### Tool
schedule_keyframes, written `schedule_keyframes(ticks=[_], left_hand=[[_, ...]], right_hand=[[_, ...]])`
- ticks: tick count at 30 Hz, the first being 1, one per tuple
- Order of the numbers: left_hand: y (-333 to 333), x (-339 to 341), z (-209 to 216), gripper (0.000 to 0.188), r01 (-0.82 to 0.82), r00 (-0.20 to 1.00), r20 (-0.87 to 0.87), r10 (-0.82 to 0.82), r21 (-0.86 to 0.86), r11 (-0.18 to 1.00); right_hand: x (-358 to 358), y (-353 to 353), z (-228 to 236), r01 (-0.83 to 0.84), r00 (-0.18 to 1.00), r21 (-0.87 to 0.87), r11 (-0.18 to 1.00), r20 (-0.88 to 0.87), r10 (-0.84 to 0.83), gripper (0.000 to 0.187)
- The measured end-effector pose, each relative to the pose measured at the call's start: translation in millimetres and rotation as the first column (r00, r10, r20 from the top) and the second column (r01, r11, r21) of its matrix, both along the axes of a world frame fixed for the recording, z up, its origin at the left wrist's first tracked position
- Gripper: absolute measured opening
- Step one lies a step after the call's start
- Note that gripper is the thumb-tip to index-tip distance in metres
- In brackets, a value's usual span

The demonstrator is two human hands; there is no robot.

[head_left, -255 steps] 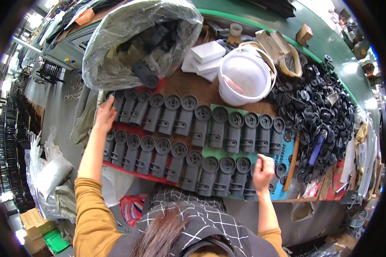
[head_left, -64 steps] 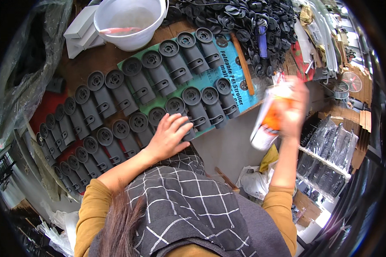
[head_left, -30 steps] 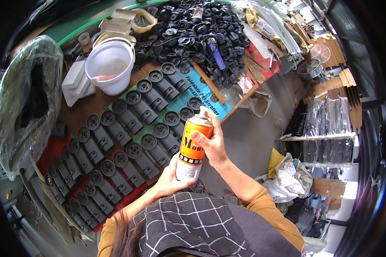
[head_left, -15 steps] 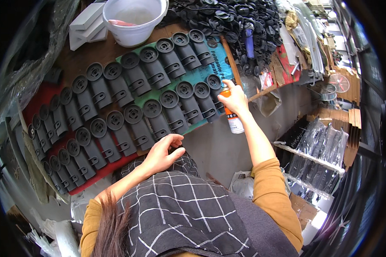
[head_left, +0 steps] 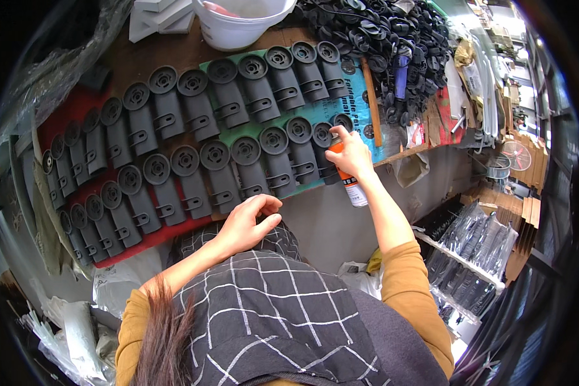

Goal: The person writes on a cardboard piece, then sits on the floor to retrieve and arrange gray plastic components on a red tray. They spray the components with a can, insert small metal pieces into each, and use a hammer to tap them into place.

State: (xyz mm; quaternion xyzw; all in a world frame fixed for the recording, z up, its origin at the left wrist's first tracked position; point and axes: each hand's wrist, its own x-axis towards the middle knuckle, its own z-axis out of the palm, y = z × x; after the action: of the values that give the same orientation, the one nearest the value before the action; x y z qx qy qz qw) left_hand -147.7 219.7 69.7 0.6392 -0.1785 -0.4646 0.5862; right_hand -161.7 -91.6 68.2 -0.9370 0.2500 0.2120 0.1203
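My right hand [head_left: 352, 156] is wrapped round an orange and white spray can [head_left: 354, 188], index finger on its top. The can is held tilted at the right end of the near row, partly covering the last piece there. Dark grey plastic tube-like parts with round, wheel-like ends [head_left: 273, 141] lie side by side in two long rows. Their round ends point away from me. My left hand [head_left: 248, 222] hovers at the table's front edge by the near row, fingers loosely bent, thumb apart, holding nothing.
Behind the rows stands a white bucket [head_left: 238, 29] beside white blocks [head_left: 164, 19]. A heap of black plastic pieces [head_left: 373, 38] fills the back right, with a purple-blue object [head_left: 401, 77] on it. A wooden strip [head_left: 371, 103] borders the rows. Plastic-wrapped parts [head_left: 473, 248] sit on a rack at right.
The view has shifted, so the table contents appear farther right. Against the rows, the spray can in my right hand has come slightly left, now overlapping the end part. My left hand stays empty.
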Motion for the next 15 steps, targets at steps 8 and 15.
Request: schedule_keyframes(ticks=[8, 15], left_hand=[[11.6, 1.8, 3.3, 0.027, -0.037, 0.999, 0.021, 0.037, -0.015, 0.999], [20.1, 1.7, 7.8, 0.025, -0.071, 0.997, 0.022, 0.073, -0.068, 0.995]], right_hand=[[-0.2, 18.4, 63.4, -0.015, 0.946, 0.023, 1.000, 0.325, 0.007, 0.065], [-1.2, 49.4, 37.8, 0.010, 0.959, -0.069, 0.998, 0.284, 0.010, 0.062]])
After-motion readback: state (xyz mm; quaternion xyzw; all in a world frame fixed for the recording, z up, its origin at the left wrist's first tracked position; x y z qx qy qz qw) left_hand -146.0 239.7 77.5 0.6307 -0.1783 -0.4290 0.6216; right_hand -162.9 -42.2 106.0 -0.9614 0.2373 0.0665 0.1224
